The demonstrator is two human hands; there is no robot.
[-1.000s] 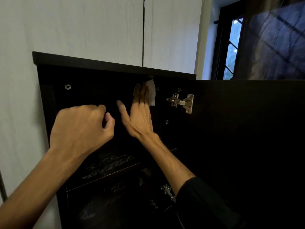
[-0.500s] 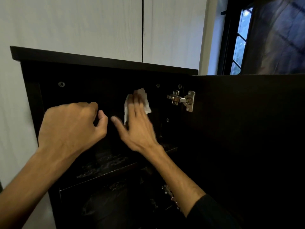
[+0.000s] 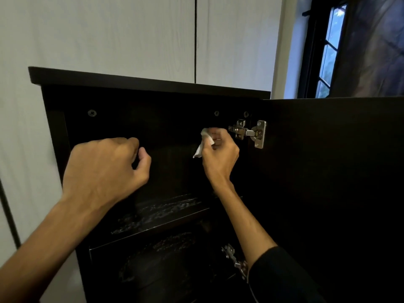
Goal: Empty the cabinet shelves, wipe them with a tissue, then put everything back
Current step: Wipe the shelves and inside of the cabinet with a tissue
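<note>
Right hand (image 3: 219, 155) had changed from a flat, straight-fingered press against the back panel to a curled grip, and had shifted rightward toward the upper hinge (image 3: 249, 132). Its fingers were bunched round the white tissue (image 3: 202, 145), which was crumpled, with a loose tail hanging out on the left side of the fist. Hand and tissue sat high in the top compartment of the dark cabinet (image 3: 150, 83), just left of the hinge and not visibly touching it. Whether the tissue was in contact with the back panel could not be told; the interior was too dark.

Left hand (image 3: 105, 169) had kept roughly the same pose as before: raised in front of the top compartment, fingers loosely curled, thumb tip near the index finger, nothing held. It was well apart from the right hand, with dark cabinet interior between them.

Top shelf (image 3: 161, 213) lay below both hands, with pale streaks or smears visible on its surface. A lower shelf beneath showed similar marks. Cabinet door (image 3: 328, 182) stood open to the right, hung on the upper hinge and a lower hinge (image 3: 235, 260), the latter partly behind the right forearm and its black sleeve (image 3: 282, 278). White panelled wall (image 3: 109, 36) stood behind the cabinet; a window (image 3: 328, 51) was at upper right.
</note>
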